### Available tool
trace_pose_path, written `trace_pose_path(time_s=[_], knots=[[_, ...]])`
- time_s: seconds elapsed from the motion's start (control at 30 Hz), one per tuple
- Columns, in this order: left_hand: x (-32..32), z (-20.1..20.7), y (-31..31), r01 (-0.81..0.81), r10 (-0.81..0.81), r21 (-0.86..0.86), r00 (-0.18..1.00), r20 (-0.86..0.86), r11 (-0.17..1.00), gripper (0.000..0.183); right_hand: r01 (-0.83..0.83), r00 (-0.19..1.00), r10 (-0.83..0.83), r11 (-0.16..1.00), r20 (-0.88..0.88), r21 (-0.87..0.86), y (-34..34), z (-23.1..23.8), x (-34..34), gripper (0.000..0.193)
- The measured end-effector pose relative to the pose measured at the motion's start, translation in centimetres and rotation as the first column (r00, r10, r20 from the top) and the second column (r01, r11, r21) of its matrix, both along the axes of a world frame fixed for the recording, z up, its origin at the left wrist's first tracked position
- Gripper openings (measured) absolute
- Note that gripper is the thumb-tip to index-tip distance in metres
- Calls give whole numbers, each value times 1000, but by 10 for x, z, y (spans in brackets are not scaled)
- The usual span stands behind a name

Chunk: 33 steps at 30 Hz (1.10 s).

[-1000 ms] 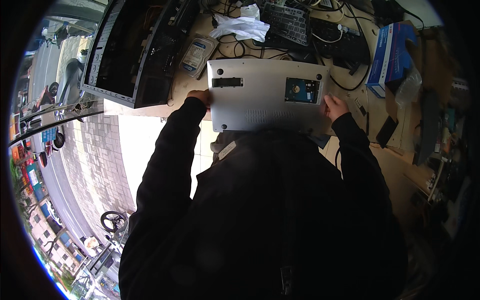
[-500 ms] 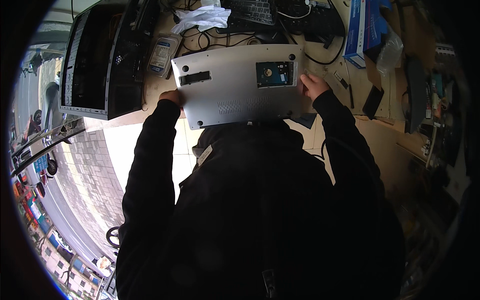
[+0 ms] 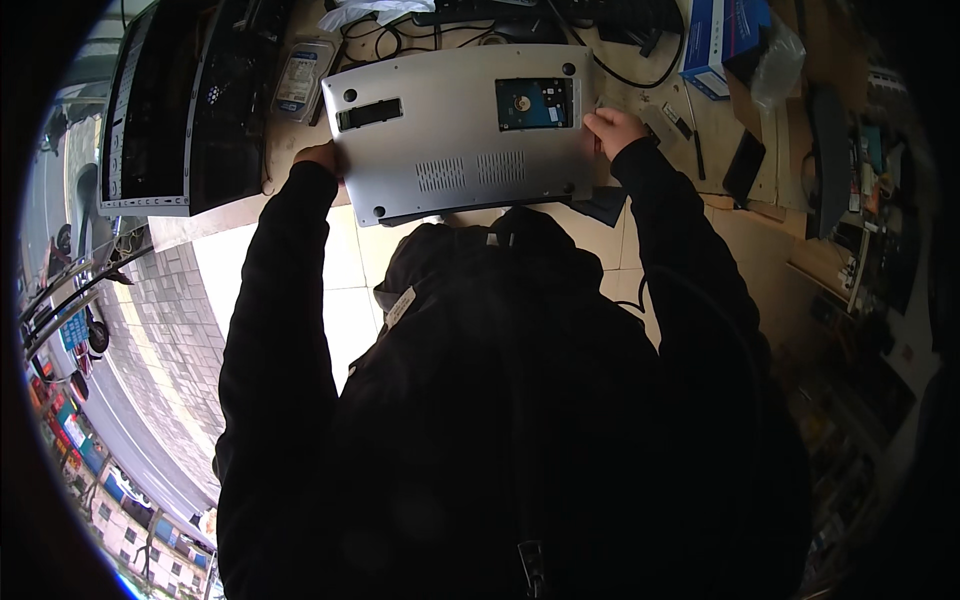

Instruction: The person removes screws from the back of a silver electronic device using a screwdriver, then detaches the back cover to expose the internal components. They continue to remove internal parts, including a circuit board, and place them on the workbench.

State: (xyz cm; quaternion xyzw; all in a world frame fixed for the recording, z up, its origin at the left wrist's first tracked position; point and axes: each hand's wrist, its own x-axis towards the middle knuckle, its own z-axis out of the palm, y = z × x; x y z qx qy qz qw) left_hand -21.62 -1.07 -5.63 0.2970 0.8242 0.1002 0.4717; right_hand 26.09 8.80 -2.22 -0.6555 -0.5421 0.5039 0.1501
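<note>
A silver laptop lies bottom side up in front of me, partly over the table's near edge. Two openings in its base are uncovered. A hard drive sits in the right one, and the smaller left one is a dark slot. My left hand is closed on the laptop's left edge, its fingers mostly hidden. At the right edge, my right hand pinches the side with thumb and fingers. A dark strip shows under the near edge of the base.
To the left stands an open black computer case, with a loose hard drive beside it. Cables run behind the laptop. On the right are a blue box, clear plastic wrap, a thin dark rod and a black flat object.
My view has shifted, so the whole scene sits higher and further left. The laptop has moved slightly away from me, and more of the dark strip shows. Both hands still hold it.
</note>
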Motion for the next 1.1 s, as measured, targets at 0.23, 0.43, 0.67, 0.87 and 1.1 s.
trace_pose_path(time_s=[0.23,0.43,0.67,0.87,1.1], knots=[[-1,0,4,-334,340,-64,926,164,940,31,-49,991,60,995,119,-91,10,6,-12,33],[20,45,-5,-400,401,-77,851,338,913,15,176,917,-276,928,-289,-328,-4,12,5,37],[24,24,-8,-371,373,-45,912,171,928,21,206,915,-311,907,-257,-366,-16,20,9,33],[5,-10,-5,251,-261,-173,965,-34,952,33,70,963,-164,919,-213,-389,-15,20,11,28],[12,5,2,206,-206,-120,979,14,971,31,43,980,-124,898,-158,-439,-15,16,16,29]])
